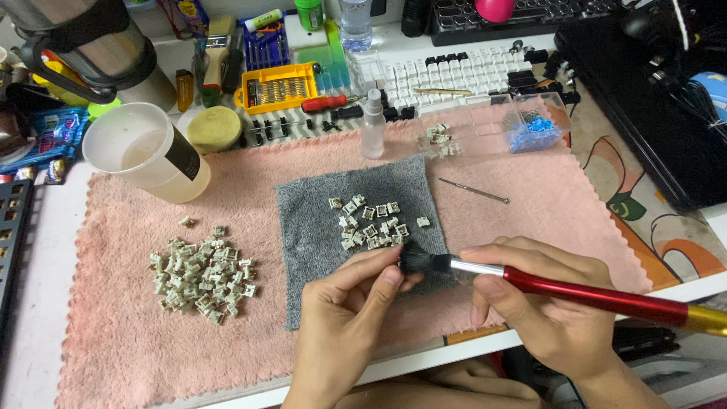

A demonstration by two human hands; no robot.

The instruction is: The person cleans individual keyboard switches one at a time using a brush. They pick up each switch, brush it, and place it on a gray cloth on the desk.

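The left hand (344, 318) pinches something small, hidden by the bristles; the right hand (541, 303) grips a red brush (575, 291). A hard stroke could flick it among the switch parts (371, 223) just beyond the fingers.

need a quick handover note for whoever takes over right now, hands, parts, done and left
Left hand: fingertips pinch something small at the brush tip, hidden by the bristles.
Right hand: holds the red-handled brush, bristles against the left fingertips.
Parts: a small group of switch pieces lies on the grey cloth; a larger pile lies on the pink towel to the left.
Done: cannot tell which group has been brushed.
Left: likely the rest of one group, piece by piece.
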